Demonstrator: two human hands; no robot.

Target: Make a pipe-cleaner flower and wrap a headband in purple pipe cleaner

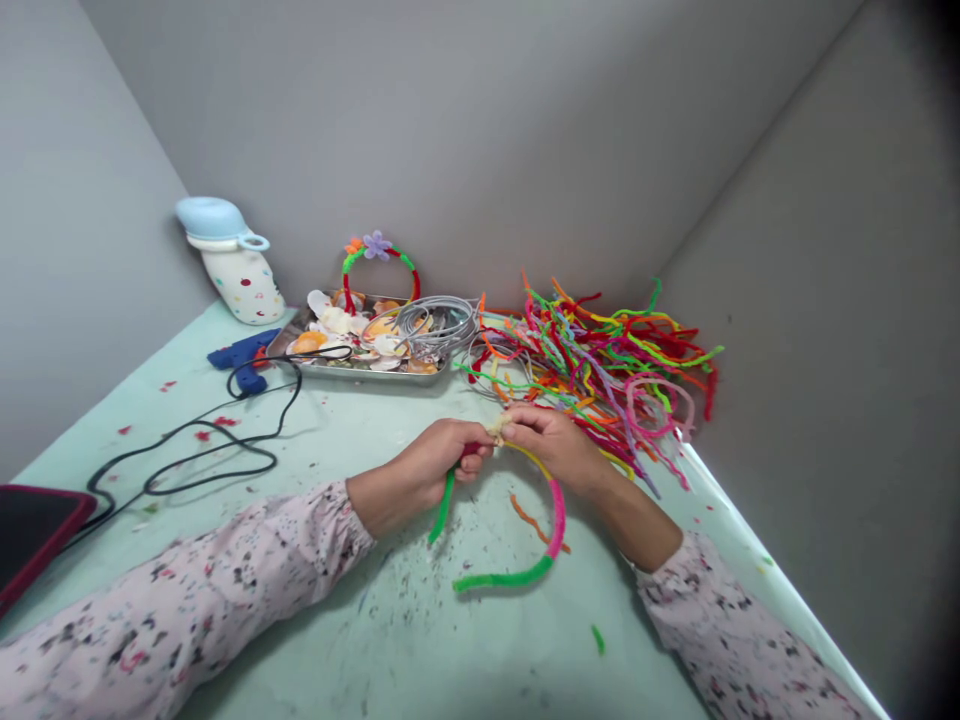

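Both hands meet over the pale green table (390, 640) at a curved headband (551, 525) wrapped in green, pink and yellow pipe cleaner. My left hand (439, 465) is closed around the band's green and red end. My right hand (555, 440) pinches the top of the band, where a small pale shell-like piece (496, 428) sits between the fingertips of both hands. The band's free green end curls down toward me on the table.
A heap of coloured pipe cleaners (600, 360) lies at the back right. A metal tray (360, 370) holds shells, grey headbands (439, 322) and a finished band (379, 255). A blue glue gun (244, 355) with black cord, a spotted bottle (236, 265) and a dark tablet (34, 530) sit left.
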